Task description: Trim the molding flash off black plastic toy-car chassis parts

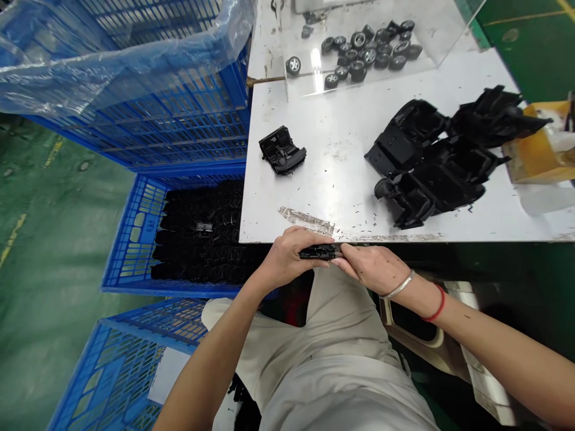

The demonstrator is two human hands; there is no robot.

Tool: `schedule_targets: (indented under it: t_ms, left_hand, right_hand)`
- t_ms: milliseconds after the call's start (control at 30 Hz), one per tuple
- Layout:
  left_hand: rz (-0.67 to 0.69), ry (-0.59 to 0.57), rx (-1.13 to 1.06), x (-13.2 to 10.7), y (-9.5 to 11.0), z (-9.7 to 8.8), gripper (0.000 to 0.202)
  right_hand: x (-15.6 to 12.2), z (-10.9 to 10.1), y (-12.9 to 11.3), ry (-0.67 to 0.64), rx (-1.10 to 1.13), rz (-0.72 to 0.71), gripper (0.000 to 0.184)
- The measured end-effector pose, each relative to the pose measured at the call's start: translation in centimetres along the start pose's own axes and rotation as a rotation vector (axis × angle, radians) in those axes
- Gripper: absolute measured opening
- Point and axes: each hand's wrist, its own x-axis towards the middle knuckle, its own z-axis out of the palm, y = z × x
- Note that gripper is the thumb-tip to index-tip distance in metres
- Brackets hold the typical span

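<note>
Head view, looking down over our lap. Our left hand [287,258] and right hand [366,269] meet just below the table edge, both clenched on a small black plastic part [317,252]. The left wraps one end; the right pinches the other between its fingertips [345,251]. The part sits level, held over beige trousers [332,371], close to but not touching the white table [287,230]. A silver bangle [398,285] and a red cord [435,305] circle the right wrist.

Taking the hands as centre, a single black moulded part [282,151] lies on the table at 12 o'clock, apart from the others. At 1 to 2 o'clock sits a heap of larger black moulded parts [426,158], touching one another. Further off at 12 o'clock, a clear acrylic tray [444,36] holds a cluster of miniature wheels [368,51] with black tyres; one wheel [293,65] stands apart near its corner. At 2 to 3 o'clock, a yellow object [534,143] rests at the table's far right, its identity unclear.

At 9 to 10 o'clock, a blue plastic crate [130,239] is packed with rows of black parts [202,233]. Beyond it at 10 o'clock stands another blue crate [171,120], partly under clear plastic sheeting [90,54]. A third blue crate [117,359] sits at 7 o'clock on the green floor [58,239]
</note>
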Motion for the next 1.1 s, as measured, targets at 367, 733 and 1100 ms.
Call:
schedule_targets:
  t_ms: [367,733,1100]
  left_hand:
    - [0.041,0.019,0.006,0.1,-0.3,0.2,0.036]
    - [0.046,0.041,0.020,0.1,0.0,0.3,0.038]
    - [0.039,0.040,0.018,0.1,0.1,0.4,0.038]
  right_hand:
    - [0.3,0.9,-0.2,-0.115,0.098,0.004,0.043]
    - [-0.9,-0.6,0.9,-0.043,0.545,-0.030,0.028]
    - [-2.2,0.3,-0.1,0.085,0.018,-0.021,0.031]
